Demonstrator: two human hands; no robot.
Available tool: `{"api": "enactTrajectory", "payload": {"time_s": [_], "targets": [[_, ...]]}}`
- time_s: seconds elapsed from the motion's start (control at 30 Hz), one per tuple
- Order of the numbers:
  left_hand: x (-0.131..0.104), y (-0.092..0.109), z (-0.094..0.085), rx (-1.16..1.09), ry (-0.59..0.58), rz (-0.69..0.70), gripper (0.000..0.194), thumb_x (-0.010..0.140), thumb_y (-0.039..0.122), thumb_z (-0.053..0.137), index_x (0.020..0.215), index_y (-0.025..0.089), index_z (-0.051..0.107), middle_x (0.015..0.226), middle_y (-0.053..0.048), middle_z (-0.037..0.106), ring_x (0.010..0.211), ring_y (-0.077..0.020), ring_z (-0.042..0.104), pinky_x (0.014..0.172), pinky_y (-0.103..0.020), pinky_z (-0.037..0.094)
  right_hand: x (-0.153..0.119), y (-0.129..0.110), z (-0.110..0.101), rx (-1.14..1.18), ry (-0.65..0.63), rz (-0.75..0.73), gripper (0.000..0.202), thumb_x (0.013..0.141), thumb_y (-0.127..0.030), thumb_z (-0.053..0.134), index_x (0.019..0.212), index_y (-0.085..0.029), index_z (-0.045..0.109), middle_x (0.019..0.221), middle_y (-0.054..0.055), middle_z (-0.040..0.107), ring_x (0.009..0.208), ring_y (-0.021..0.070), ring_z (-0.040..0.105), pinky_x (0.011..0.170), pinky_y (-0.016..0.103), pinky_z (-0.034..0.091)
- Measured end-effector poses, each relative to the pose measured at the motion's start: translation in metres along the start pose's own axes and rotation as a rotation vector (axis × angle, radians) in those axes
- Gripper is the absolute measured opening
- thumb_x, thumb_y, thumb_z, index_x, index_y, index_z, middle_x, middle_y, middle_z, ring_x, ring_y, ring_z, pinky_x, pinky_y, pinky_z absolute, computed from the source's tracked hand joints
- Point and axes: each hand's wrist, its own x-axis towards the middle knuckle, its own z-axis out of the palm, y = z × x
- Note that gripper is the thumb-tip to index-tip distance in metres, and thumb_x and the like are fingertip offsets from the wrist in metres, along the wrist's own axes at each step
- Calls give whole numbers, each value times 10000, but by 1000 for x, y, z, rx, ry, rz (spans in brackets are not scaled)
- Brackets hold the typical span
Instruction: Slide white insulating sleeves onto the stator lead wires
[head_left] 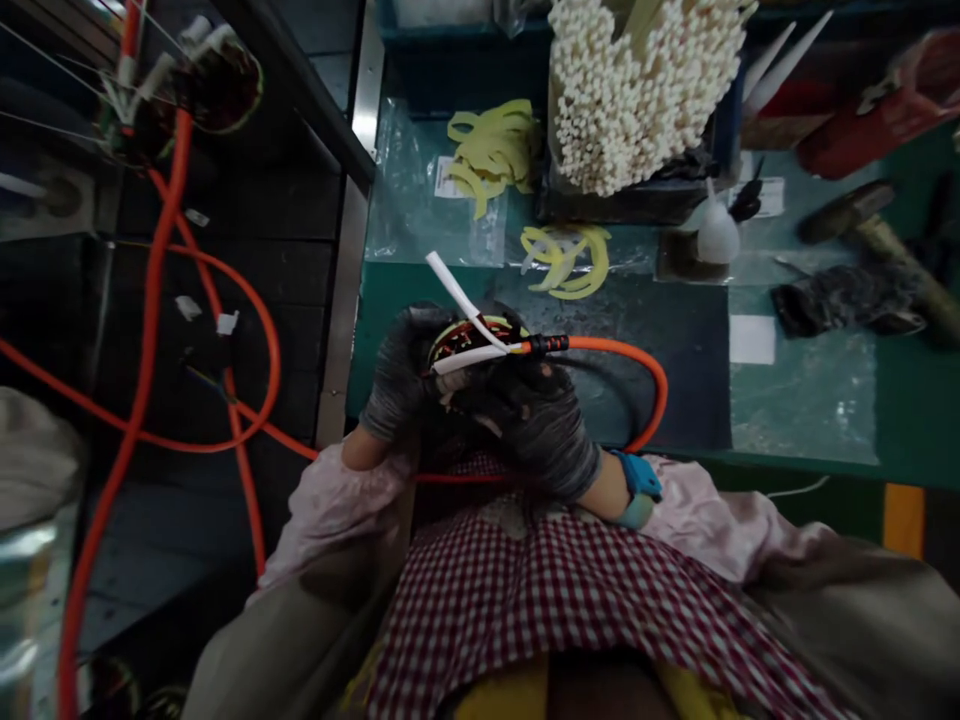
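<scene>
Both my hands wear dark grey work gloves. Between them, at the table's front edge, is a round motor stator [480, 330] with dark red windings and a yellow-green rim. My left hand [405, 365] is wrapped round its left side. My right hand [536, 415] is closed at its lower right, partly under the cable, its fingertips mostly hidden. An orange cable [622, 350] comes off the stator through a black ribbed collar [545, 344] and loops to the right. Two white sleeves [454, 285] stick out where the cable's wires end, one pointing up and left, one lying across the windings.
Yellow insulation strips [491, 150] lie on plastic behind the stator, with more yellow strips [570, 260] nearer. A box holds many thin white tubes [645, 100]. A white squeeze bottle [718, 232] and a hammer [892, 235] lie right. Orange cables [154, 330] hang at left beside the metal table edge.
</scene>
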Motion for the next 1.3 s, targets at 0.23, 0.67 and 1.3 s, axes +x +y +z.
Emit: {"api": "enactTrajectory", "payload": {"time_s": [0.23,0.67,1.3], "targets": [[0,-3,-4,-15,7,29,684,775,732,998,1217,305,697,1259,-57,718,1192,-294,741,1068,-471,661,-1,4,1,110,9,5,280,1142,-254,660,1147,-385,907,1198,51,886,1295,338,738,1158,536,598],[-1,-10,-11,-5,-100,158,745,816,743,965,1412,375,711,1373,-51,718,1292,-316,723,1139,-502,633,3,-2,3,39,-22,104,249,1107,-223,662,1197,-309,878,1216,94,874,1297,347,731,1126,530,619],[-15,10,15,189,-156,242,772,1032,585,775,1680,329,444,1664,-169,557,1598,-447,533,1382,-703,421,-1,47,-62,233,63,-187,277,1125,-368,699,1379,-382,809,1449,33,836,1402,325,765,1271,595,592]]}}
